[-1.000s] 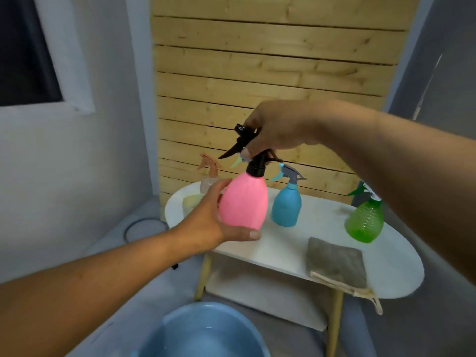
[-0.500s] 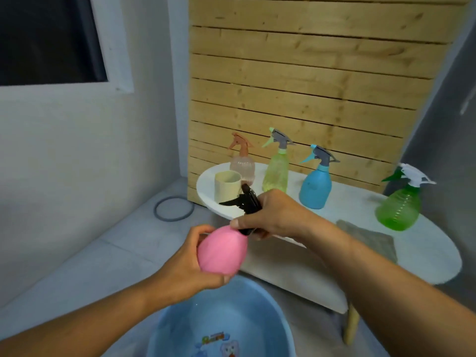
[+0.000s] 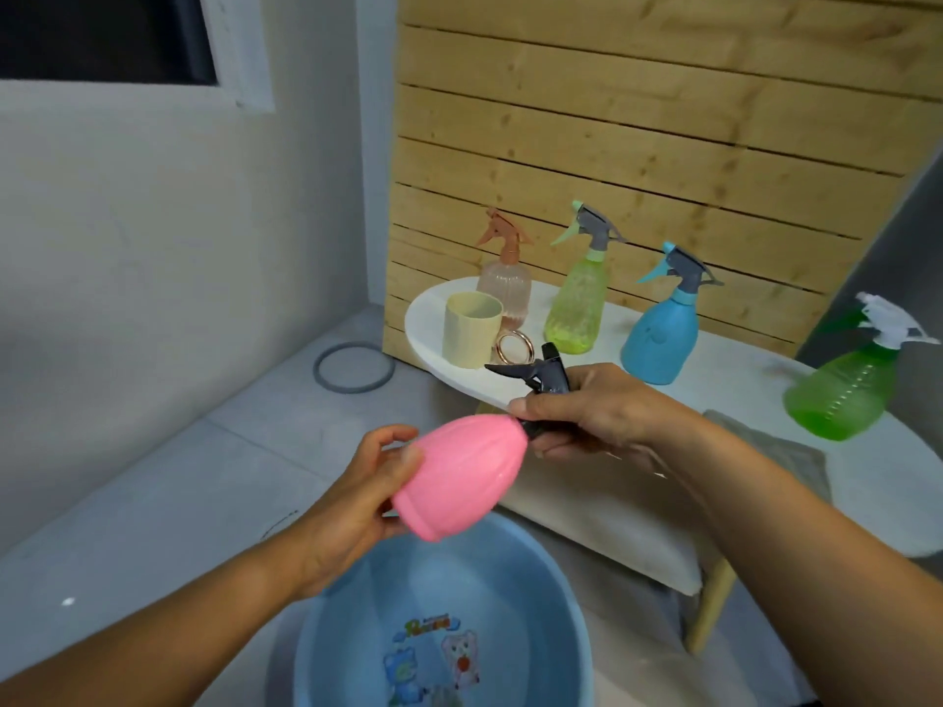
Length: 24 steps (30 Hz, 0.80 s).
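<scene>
Spray bottle (image 3: pixel 462 477), tilted above basin (image 3: pixel 510 568): body clasped by left hand (image 3: pixel 352 497), trigger head (image 3: pixel 548 380) clamped by right hand (image 3: pixel 597 410), presumably for unscrewing.

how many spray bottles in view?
5. Pink plastic spray bottle, black trigger: held by left hand and right hand over blue basin. On white oval table: peach ribbed bottle, yellow-green bottle, blue bottle, round green bottle.

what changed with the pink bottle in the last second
The pink bottle came down from upright at table height to tilted above the blue basin. Left hand still holds its body, right hand its black sprayer head. Other bottles stayed on the table.
</scene>
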{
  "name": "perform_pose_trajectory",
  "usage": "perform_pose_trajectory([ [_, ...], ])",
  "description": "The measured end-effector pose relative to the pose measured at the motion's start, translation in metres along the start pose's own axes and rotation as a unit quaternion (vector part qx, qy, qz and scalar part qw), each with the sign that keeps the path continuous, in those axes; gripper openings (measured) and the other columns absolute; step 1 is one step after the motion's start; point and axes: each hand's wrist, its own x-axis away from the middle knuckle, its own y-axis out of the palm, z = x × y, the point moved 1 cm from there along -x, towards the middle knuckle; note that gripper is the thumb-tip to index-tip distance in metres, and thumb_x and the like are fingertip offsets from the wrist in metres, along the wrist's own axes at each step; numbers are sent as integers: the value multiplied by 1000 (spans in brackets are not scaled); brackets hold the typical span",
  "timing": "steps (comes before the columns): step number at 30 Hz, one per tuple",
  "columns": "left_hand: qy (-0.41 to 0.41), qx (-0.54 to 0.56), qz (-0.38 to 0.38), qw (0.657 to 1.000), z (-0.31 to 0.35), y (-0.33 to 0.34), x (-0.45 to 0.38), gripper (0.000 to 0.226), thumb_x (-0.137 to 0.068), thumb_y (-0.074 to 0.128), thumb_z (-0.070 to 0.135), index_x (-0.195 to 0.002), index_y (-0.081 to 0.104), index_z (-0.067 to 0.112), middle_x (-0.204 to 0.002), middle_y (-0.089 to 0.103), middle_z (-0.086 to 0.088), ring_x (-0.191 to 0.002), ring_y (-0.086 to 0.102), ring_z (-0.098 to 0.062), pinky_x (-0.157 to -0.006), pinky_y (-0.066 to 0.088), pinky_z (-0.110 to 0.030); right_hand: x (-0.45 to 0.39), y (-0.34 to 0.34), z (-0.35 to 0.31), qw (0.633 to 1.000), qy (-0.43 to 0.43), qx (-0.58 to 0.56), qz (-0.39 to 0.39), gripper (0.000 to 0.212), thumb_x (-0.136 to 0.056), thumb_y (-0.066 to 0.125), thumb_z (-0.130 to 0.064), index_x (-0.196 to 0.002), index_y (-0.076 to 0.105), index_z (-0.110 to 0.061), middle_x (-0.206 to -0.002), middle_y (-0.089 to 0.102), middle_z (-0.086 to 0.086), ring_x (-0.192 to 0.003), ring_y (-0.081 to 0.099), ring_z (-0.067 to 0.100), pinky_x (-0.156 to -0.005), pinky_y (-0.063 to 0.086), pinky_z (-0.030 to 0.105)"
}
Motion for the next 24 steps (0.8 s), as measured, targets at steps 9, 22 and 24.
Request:
perform_pose_trajectory([
  [9, 48, -199, -4, 979, 2, 6, 6, 109, -47, 97, 48, -135, 34, 57, -135, 48, 10, -117, 62, -17, -84, 59, -25, -4, 5, 6, 999, 21, -23, 31, 38, -77, 87, -30, -103, 70, -8, -86, 77, 14, -65, 70, 19, -70, 64, 32],
  [22, -80, -10, -36, 996, 7, 15, 10, 109, -44, 97, 63, -138, 49, 39, -138, 57, -7, -114, 69, -32, -83, 62, -46, 3, 9, 17, 995, 63, -59, 47, 38, -81, 83, -21, -113, 66, -7, -82, 76, 13, -59, 68, 18, -63, 62, 30],
  [24, -35, -71, -41, 996, 6, 15, 11, 118, -38, 103, 37, -138, 41, 45, -138, 50, -1, -116, 66, -30, -79, 63, -41, 1, 10, 18, 993, 69, -77, 56, 40, -81, 83, -20, -114, 65, -7, -79, 75, 11, -56, 68, 17, -61, 62, 30],
])
